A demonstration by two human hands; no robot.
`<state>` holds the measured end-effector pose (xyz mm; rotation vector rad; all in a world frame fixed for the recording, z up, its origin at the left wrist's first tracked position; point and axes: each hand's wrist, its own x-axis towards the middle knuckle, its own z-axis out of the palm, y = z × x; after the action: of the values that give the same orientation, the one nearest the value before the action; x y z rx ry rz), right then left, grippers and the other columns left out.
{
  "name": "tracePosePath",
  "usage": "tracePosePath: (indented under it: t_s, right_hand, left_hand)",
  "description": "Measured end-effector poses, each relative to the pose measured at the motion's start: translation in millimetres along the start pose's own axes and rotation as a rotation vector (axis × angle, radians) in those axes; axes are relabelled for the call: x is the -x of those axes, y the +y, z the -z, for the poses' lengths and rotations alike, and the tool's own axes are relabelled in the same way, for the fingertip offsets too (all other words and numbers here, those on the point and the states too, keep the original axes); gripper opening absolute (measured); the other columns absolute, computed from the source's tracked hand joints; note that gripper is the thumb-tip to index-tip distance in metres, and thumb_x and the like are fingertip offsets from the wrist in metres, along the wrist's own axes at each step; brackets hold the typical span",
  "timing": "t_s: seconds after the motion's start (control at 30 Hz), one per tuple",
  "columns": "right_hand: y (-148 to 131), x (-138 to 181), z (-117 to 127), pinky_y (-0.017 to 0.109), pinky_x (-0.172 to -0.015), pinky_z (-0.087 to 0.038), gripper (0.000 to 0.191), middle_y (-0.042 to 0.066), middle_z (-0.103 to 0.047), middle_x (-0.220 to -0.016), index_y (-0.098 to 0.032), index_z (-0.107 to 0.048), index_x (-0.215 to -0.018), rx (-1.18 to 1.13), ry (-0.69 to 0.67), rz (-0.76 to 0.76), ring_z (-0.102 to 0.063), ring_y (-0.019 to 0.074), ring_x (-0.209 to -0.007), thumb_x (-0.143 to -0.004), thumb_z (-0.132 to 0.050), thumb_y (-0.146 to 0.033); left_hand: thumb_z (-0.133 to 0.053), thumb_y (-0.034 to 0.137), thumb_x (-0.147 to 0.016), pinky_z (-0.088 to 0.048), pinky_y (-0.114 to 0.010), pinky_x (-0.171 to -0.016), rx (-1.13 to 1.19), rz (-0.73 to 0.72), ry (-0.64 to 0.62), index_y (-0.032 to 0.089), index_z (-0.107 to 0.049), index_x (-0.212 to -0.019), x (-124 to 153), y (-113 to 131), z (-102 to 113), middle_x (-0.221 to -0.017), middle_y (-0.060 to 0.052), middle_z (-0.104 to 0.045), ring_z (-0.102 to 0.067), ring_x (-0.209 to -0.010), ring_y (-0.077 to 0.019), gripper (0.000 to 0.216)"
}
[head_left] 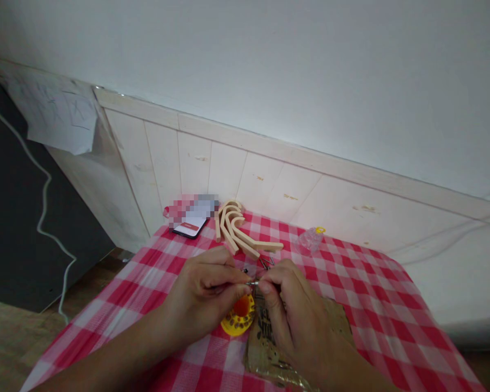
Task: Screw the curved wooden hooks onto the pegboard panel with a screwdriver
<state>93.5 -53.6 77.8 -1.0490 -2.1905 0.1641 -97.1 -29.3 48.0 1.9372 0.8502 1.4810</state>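
Above the table's middle, my left hand [210, 288] and my right hand [288, 305] face each other with fingertips pinched. Between them is a small shiny metal piece [252, 283], gripped at both ends; its exact kind is too small to make out. Below my left fingers sits a yellow round holder [237, 325] with an orange centre and a ring of small dark pieces, partly hidden by that hand. Under my right hand lies a brown cardboard piece [265, 348] with dark marks and clear tape. Just beyond my fingertips are a few thin dark metal bits [266, 263].
Several curved pale wooden pieces [239, 231] lie behind my hands. A phone [190, 226], partly blurred out, rests at back left. A crumpled clear plastic bag [310, 238] with a yellow ring is at back right. The checked tablecloth [375, 305] reaches the panelled wall [261, 174].
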Motion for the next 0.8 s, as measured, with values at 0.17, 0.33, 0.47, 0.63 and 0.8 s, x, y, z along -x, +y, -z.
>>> tracePosePath:
  t_s: [0.17,0.33,0.47,0.63,0.8]
  right_hand:
    - [-5,-4,7,0.025,-0.060,-0.054,0.017,0.000,-0.062,-0.080,-0.024,-0.053,-0.090,-0.049,-0.051,-0.151,-0.063,0.0151,-0.066,-0.104,-0.044,-0.019]
    - [-2,-13,9,0.026,-0.059,-0.052,0.028,-0.001,-0.061,-0.072,-0.024,-0.049,-0.078,-0.152,0.018,-0.335,-0.061,0.0159,-0.063,-0.105,-0.041,-0.027]
    - [0,-15,7,0.026,-0.057,-0.052,0.033,-0.002,-0.058,-0.066,-0.024,-0.048,-0.075,-0.175,0.044,-0.361,-0.060,0.0166,-0.063,-0.105,-0.040,-0.033]
    - [-2,-16,9,0.025,-0.054,-0.050,0.035,-0.002,-0.059,-0.066,-0.024,-0.047,-0.072,-0.153,0.034,-0.371,-0.062,0.0166,-0.064,-0.106,-0.040,-0.033]
    - [-5,-13,10,0.024,-0.056,-0.051,0.023,-0.002,-0.065,-0.074,-0.024,-0.055,-0.080,-0.135,-0.007,-0.318,-0.064,0.0147,-0.064,-0.102,-0.047,-0.023]
  left_hand:
    - [-0.075,0.016,-0.083,-0.045,-0.018,-0.049,0.029,-0.006,0.031,0.019,-0.084,-0.082,-2,-1,0,-0.061,-0.002,-0.063,-0.059,-0.056,-0.0105,0.009]
    - [-0.078,0.013,-0.081,-0.051,-0.019,-0.052,0.098,0.044,0.045,0.019,-0.084,-0.086,-6,-3,2,-0.066,-0.004,-0.071,-0.063,-0.058,-0.0117,0.010]
    - [-0.079,0.011,-0.079,-0.053,-0.018,-0.053,0.125,0.078,0.057,0.018,-0.083,-0.084,-7,-3,2,-0.067,-0.004,-0.073,-0.066,-0.057,-0.0120,0.009]
    - [-0.077,0.015,-0.083,-0.054,-0.021,-0.055,0.130,0.129,0.014,0.015,-0.082,-0.082,-5,-4,2,-0.071,-0.007,-0.076,-0.069,-0.060,-0.0147,0.005]
    - [-0.077,0.016,-0.083,-0.052,-0.020,-0.054,0.140,0.096,0.004,0.017,-0.083,-0.085,-4,-6,1,-0.069,-0.005,-0.073,-0.067,-0.060,-0.0132,0.007]
